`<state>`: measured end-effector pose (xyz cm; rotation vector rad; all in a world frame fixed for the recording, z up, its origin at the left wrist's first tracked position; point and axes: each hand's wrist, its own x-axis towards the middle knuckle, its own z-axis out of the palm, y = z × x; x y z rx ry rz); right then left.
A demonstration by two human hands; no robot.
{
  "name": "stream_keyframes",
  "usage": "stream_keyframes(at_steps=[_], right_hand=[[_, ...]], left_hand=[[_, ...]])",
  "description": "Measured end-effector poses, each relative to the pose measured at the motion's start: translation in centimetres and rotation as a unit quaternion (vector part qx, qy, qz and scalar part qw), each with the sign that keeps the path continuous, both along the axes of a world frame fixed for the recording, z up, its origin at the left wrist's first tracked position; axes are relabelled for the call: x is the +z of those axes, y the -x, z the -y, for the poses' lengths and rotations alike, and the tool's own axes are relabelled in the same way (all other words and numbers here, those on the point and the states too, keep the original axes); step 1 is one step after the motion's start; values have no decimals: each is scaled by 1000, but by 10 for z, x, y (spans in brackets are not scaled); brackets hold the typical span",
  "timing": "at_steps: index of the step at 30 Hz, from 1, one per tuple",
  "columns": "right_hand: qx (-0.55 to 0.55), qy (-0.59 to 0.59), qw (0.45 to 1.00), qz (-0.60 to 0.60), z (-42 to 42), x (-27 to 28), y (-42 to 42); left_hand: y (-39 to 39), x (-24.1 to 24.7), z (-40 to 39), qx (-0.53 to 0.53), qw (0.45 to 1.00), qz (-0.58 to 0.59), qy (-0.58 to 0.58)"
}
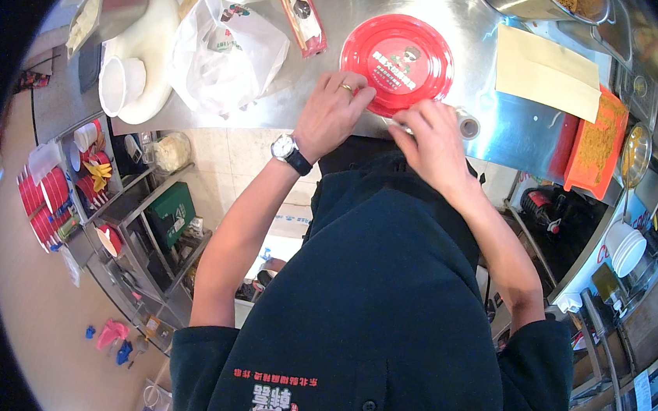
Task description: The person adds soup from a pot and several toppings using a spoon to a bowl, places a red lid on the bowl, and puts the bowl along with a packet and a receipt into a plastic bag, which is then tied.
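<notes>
A round red bowl (351, 52) stands on the steel counter in front of me, with a shiny clear cover over a printed picture and writing. My left hand (333, 109), wearing a ring and a wristwatch (282, 147), is at the bowl's near left rim with its fingers bent. Close to the near right rim is my right hand (431, 141), thumb and fingers curled towards each other. What either set of fingertips grips is hidden or too small to tell. Just beside the right hand lies a small roll (468, 125) with an open core, partly covered by that hand.
Left of the bowl are a cutlery pack (299, 12), a white plastic bag (224, 58) and a white tub (121, 86). On the right, cardboard (546, 69) overlaps an orange tray (598, 144) of powder. A metal pot (517, 2) stands behind. The counter's near edge (260, 124) borders my apron.
</notes>
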<state>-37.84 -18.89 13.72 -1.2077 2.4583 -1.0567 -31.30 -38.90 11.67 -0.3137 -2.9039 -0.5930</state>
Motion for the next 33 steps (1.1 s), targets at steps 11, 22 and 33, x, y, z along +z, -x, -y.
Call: stream_keyframes(at_steps=[11,22,33], right_hand=[[-20,-87,996,-7,37,-14,14],[83,-109,990,-44,20,0,4],[-83,31,996,0,-28,-15,28]], left_hand=[[12,12,1,-38,989,119,84],[-4,13,-5,121,984,94,-95],[4,-3,-71,159,984,16,-81]])
